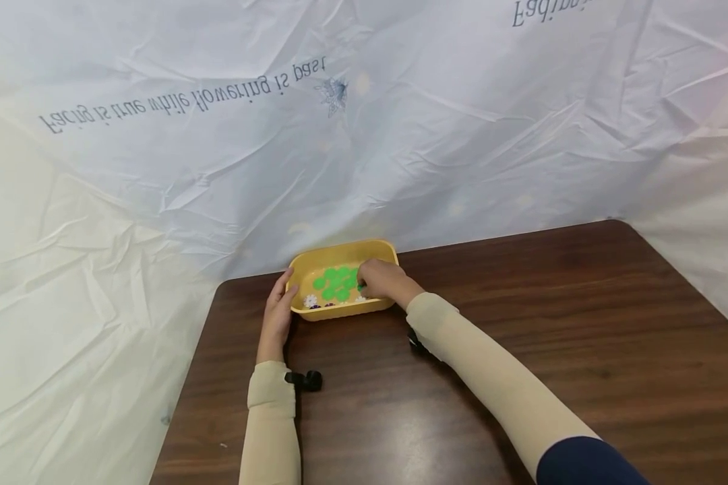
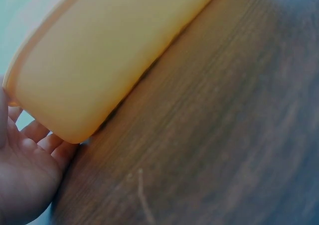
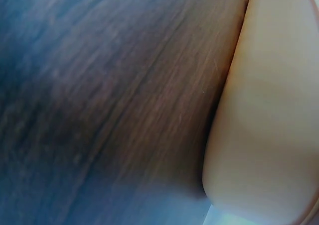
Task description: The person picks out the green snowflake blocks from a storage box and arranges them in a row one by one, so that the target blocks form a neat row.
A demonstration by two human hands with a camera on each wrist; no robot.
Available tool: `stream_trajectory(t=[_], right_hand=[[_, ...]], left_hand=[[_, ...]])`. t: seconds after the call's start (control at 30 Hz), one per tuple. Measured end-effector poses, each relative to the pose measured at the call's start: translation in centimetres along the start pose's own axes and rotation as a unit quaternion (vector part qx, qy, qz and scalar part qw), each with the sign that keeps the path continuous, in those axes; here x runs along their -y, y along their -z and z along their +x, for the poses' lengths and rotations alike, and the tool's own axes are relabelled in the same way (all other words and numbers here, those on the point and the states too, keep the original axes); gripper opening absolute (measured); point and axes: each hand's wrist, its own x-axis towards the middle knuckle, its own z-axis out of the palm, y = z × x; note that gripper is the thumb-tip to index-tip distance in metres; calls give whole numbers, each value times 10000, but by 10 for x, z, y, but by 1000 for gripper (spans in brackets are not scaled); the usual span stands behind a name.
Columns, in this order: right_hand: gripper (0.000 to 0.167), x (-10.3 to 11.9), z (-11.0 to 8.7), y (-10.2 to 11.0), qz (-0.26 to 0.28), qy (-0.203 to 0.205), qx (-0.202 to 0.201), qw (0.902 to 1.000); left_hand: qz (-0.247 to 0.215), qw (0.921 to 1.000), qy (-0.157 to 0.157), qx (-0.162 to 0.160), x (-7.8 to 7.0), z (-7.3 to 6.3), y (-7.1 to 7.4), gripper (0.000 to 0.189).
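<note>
A yellow plastic tub (image 1: pixel 342 311) stands near the table's back edge, with several flat round green pieces (image 1: pixel 337 276) inside. White flower-shaped pieces (image 1: pixel 310 301) and dark purple ones (image 1: pixel 330 306) lie along its front wall. My left hand (image 1: pixel 278 311) grips the tub's left end, the thumb at the rim. In the left wrist view the fingers (image 2: pixel 37 130) reach round the outside of the tub. Over the right end, my right hand (image 1: pixel 381 279) dips inside with bent fingers, a darker green bit right at the fingertips; I cannot tell whether they pinch it. The right wrist view shows only tub wall and table.
The dark brown wooden table (image 1: pixel 522 323) extends to the right and toward me. Behind it hangs a wrinkled white sheet (image 1: pixel 370 148) with printed lettering, close to the tub's back. Black wrist mounts (image 1: pixel 304 380) sit on both beige sleeves.
</note>
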Motion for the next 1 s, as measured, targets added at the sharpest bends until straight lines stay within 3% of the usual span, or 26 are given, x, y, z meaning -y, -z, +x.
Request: stream_trajectory(t=[0.27,0.47,0.57,0.7,0.77,0.9,1.0], right_hand=[[58,2,2,1,-19,65,-178,9998],[59,5,5,1,-84,-33,-1,10000],[47,6,5,1,-95,-35,43,9999],[16,6,2,0,-171,-36,-4,9998],[8,4,0,-1,-219,-56,-37,9997],[6,-1,-1,-2,-186,-10,-53,9998],[21,-1,0,-1,-116,115,-161,9997]], left_hand=[[12,9998,202,-34,-7,2,1,54],[29,9997,236,-4,-8,0,4,54],[12,9997,234,-48,-7,0,5,54],[5,9998,184,-52,-4,1,5,54],[-9,9998,192,-22,-2,2,3,54],[-48,9998,188,4,-2,2,0,55],[-83,9999,140,-33,-3,2,0,54]])
